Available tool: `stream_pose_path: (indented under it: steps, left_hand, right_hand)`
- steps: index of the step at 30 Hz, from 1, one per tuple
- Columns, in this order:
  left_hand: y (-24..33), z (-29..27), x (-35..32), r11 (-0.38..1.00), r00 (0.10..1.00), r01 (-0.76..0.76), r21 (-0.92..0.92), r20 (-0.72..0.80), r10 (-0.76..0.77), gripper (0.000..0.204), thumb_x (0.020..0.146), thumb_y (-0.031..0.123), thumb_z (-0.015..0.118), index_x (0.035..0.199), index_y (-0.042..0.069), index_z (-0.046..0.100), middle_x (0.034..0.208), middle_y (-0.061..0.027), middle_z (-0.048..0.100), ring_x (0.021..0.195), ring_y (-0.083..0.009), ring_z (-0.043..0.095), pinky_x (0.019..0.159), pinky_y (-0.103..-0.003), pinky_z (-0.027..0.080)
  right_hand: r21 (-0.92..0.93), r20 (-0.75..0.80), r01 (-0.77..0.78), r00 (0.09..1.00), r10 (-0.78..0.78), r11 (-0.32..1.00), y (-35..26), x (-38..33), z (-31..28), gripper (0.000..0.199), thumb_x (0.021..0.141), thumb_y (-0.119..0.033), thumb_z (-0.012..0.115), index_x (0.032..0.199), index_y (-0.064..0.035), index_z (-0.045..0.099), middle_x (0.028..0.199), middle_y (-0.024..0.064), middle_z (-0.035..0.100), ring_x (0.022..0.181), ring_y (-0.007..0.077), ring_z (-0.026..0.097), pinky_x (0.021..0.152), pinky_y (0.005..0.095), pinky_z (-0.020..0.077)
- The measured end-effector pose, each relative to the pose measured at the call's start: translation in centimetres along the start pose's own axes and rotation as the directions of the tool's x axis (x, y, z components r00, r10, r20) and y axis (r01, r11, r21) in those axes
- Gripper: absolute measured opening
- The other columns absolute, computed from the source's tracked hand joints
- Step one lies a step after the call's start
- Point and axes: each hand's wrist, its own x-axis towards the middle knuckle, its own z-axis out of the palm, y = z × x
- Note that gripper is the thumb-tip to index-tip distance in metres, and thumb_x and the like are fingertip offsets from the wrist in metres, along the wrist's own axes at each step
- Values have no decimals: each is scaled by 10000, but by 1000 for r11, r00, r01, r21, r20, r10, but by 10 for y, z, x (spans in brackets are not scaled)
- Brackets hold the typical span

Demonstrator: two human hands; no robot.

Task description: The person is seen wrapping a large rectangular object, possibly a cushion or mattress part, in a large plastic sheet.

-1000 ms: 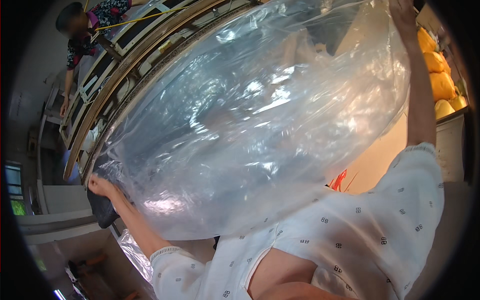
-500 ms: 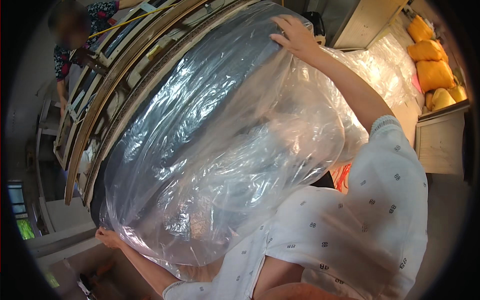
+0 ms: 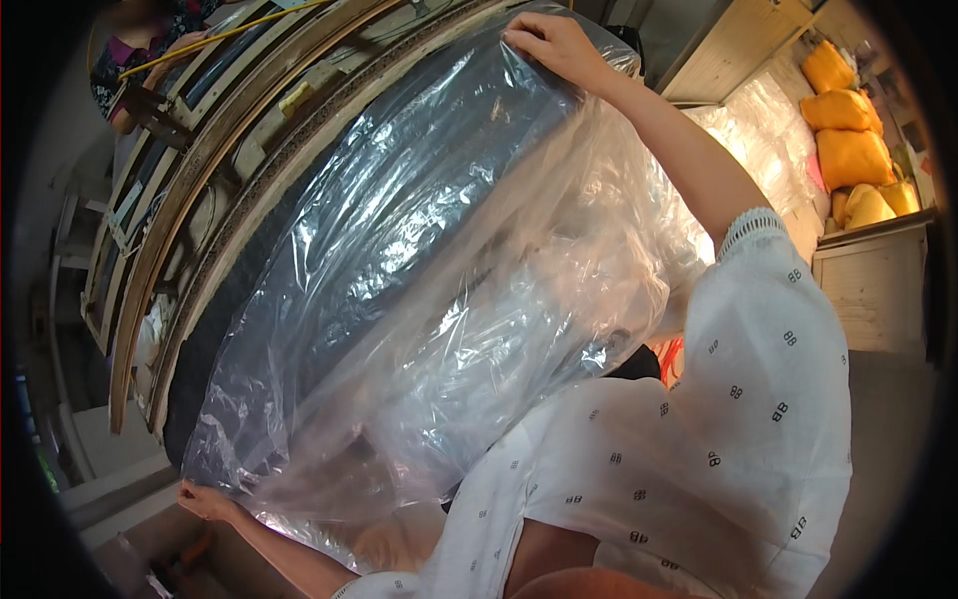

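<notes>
Clear plastic sheet (image 3: pixel 394 240) lies along the surface's wooden edge (image 3: pixel 242 226), flatter than a second ago. Right hand (image 3: pixel 549 45), earlier spread, now grips its far end; left hand (image 3: pixel 208 501) pinches the near corner.

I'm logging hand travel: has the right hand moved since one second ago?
Yes. Judged against the stacked yellow bundles at the picture's right, the right hand has moved leftward, away from them.

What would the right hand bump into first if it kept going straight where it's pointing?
Probably the long brown strip beyond the clear plastic. The right hand is over the plastic, pointing that way, but its height is unclear, so it might pass above the strip.
</notes>
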Motion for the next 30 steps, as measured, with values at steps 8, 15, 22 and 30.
stream_pose_path:
  steps: [8, 15, 22, 30]
  left_hand:
    - [-46, -93, 44, 890, 966, 257, -376, 118, -229, 354, 928, 258, 502, 1127, -26, 578, 1094, -116, 607, 948, -217, 572, 818, -313, 453]
    - [-81, -225, 37, 805, 926, 314, -503, -25, -377, 365, 934, 255, 491, 1117, -50, 573, 1117, -156, 592, 985, -231, 557, 860, -310, 433]
    - [-80, -285, -42, 768, 919, 362, -528, 67, -387, 401, 919, 289, 535, 1170, -23, 515, 1090, -98, 575, 943, -208, 550, 814, -280, 441]
    - [-127, -323, -157, 560, 736, 667, -491, 552, -393, 294, 888, 272, 600, 1097, 69, 557, 964, -23, 585, 779, -105, 542, 635, -209, 444]
  right_hand:
    - [-258, -58, 372, 915, -399, 892, 3, 30, 35, 216, 792, -266, 604, 838, -61, 655, 810, 143, 644, 780, 299, 624, 657, 377, 470]
    - [-45, 59, 427, 904, -424, 903, -32, -2, 58, 175, 779, -246, 635, 869, -98, 661, 818, 57, 644, 785, 248, 609, 704, 341, 466]
    - [-92, 27, 265, 964, -263, 960, -41, 4, 78, 223, 751, -326, 646, 869, -139, 676, 800, 53, 659, 774, 246, 620, 710, 369, 468]
    - [-114, 43, 254, 967, -251, 960, -42, 8, 79, 244, 740, -330, 657, 848, -112, 643, 760, 66, 640, 753, 253, 611, 698, 375, 461]
